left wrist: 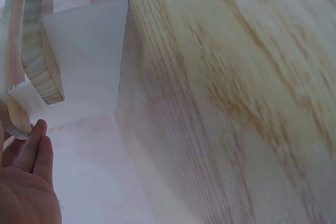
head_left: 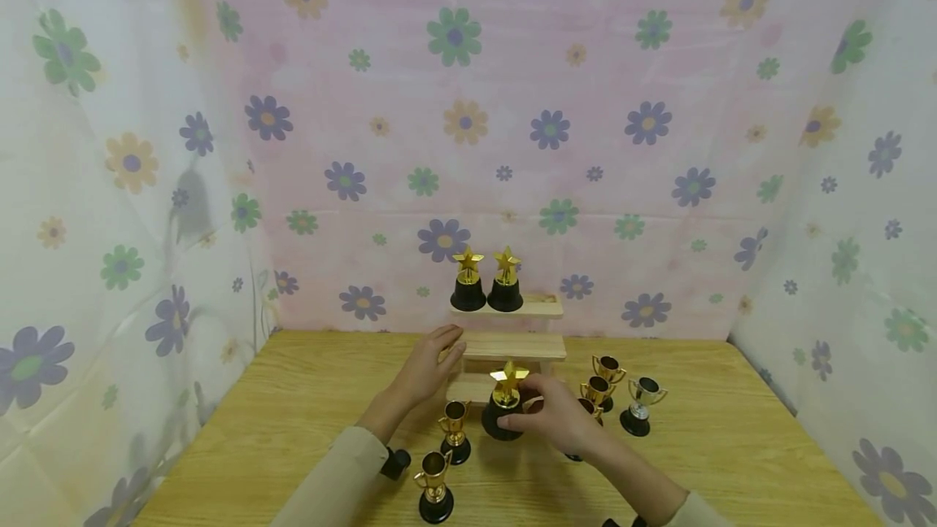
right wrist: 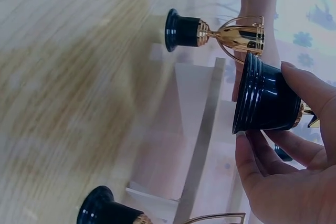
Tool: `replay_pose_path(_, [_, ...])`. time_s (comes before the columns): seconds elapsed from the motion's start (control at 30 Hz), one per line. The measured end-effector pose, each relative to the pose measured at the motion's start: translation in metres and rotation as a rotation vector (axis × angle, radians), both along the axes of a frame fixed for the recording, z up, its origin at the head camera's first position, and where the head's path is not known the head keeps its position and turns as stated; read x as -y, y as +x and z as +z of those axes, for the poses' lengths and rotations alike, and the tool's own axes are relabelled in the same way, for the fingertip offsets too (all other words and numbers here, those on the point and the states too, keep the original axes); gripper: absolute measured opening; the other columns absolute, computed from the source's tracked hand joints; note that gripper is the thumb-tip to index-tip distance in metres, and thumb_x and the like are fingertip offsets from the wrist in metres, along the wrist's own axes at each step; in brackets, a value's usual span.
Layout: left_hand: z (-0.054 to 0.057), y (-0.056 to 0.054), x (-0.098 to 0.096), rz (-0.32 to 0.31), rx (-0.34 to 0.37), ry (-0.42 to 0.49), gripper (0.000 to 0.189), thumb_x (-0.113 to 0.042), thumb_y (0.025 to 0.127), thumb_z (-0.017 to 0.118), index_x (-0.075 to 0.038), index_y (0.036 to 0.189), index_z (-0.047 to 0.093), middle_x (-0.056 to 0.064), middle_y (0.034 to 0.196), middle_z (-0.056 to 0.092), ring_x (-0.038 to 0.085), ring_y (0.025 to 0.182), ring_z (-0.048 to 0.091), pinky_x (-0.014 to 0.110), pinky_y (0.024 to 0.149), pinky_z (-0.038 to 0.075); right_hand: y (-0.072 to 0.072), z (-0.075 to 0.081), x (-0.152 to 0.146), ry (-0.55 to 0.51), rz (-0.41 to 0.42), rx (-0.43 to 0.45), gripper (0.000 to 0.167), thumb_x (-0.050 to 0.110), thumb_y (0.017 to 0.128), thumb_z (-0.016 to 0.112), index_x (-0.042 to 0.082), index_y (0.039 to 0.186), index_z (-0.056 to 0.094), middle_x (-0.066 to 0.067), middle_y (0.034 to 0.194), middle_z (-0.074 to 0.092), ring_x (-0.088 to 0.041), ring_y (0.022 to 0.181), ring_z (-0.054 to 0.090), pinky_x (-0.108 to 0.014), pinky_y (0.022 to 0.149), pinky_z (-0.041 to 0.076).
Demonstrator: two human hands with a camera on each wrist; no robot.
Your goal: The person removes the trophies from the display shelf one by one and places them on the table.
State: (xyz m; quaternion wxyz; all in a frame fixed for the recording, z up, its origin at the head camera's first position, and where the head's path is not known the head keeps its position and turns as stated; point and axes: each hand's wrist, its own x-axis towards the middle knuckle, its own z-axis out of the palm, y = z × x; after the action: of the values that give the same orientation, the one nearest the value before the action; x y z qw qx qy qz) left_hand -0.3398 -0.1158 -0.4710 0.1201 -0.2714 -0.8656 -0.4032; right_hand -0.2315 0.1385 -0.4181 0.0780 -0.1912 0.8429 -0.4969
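My right hand holds a star trophy by its black base, thumb on one side and fingers on the other. The trophy is upright in front of the lowest tier of a wooden step stand. In the right wrist view its glossy black base shows clear of the table. My left hand touches the left end of the middle tier; in the left wrist view its extended fingers meet the board's end. Two star trophies stand side by side on the top tier.
Two gold cup trophies stand between my forearms, near a black object by the left sleeve. Several gold cups and a silver cup stand right of the stand. Flowered cloth encloses the wooden table.
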Motion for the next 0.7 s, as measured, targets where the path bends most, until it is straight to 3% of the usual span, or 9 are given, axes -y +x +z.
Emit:
replay_pose_path(0.33, [0.000, 0.000, -0.001, 0.007, -0.008, 0.001, 0.049, -0.029, 0.110, 0.051, 0.007, 0.143, 0.055, 0.026, 0.149, 0.050, 0.042, 0.139, 0.047, 0.054, 0.113, 0.043, -0.003, -0.018, 0.004, 0.015, 0.036, -0.080, 0.038, 0.021, 0.085, 0.086, -0.002, 0.113, 0.071, -0.006, 0.103, 0.068, -0.023, 0.094, 0.068, -0.032, 0.082, 0.059])
replay_pose_path(0.7, [0.000, 0.000, 0.000, 0.007, -0.004, -0.006, 0.049, -0.030, 0.110, 0.051, 0.005, 0.144, 0.055, 0.023, 0.150, 0.051, 0.040, 0.139, 0.048, 0.053, 0.111, 0.045, 0.005, -0.031, 0.009, 0.029, -0.012, -0.025, 0.043, 0.019, 0.081, 0.088, -0.004, 0.111, 0.068, -0.007, 0.102, 0.067, -0.025, 0.093, 0.068, -0.035, 0.081, 0.059])
